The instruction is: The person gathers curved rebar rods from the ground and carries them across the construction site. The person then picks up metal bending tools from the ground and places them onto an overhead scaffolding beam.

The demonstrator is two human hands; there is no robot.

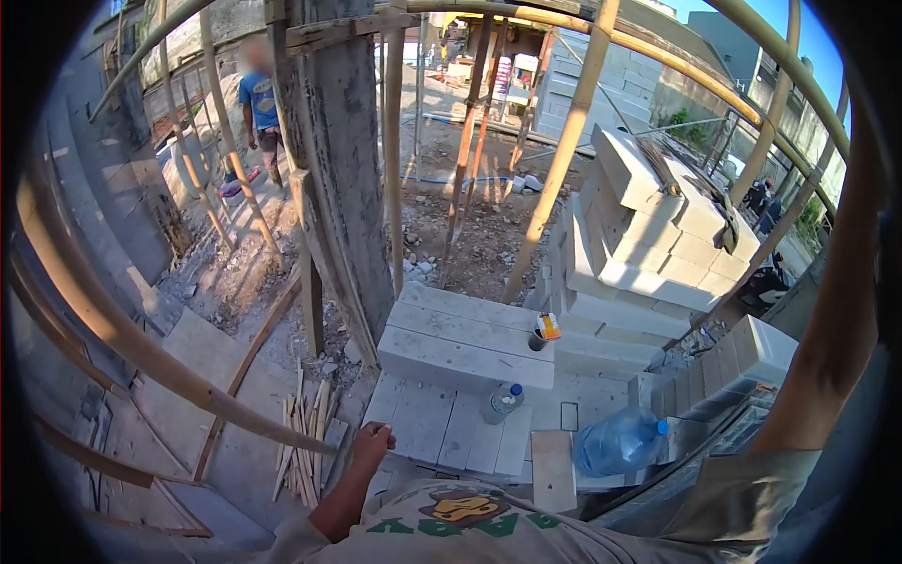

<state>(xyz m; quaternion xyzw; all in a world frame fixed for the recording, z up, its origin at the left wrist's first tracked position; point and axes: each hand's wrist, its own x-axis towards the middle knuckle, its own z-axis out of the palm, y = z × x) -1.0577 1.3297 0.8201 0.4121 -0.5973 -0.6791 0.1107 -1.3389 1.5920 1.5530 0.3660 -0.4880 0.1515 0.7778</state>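
My left hand [373, 442] is curled into a loose fist at the lower middle, with nothing seen sticking out of it. It is above the left edge of some white blocks [451, 418], near the end of a bamboo pole [272, 430]. My right forearm reaches up along the right side, and its hand is outside the picture. On the blocks in front of me stand a small water bottle [502, 402] with a blue cap and a dark cup [538, 340] with an orange and white packet [548, 325] on it. A large blue water jug [615, 442] lies tilted at the lower right.
Stacked white blocks [648, 254] rise at the right, with dark strips on top. A rough concrete column [352, 160] and several bamboo poles [564, 155] stand ahead. Thin wooden sticks [305, 437] lie at lower left. A person in a blue shirt [258, 99] stands beyond the column.
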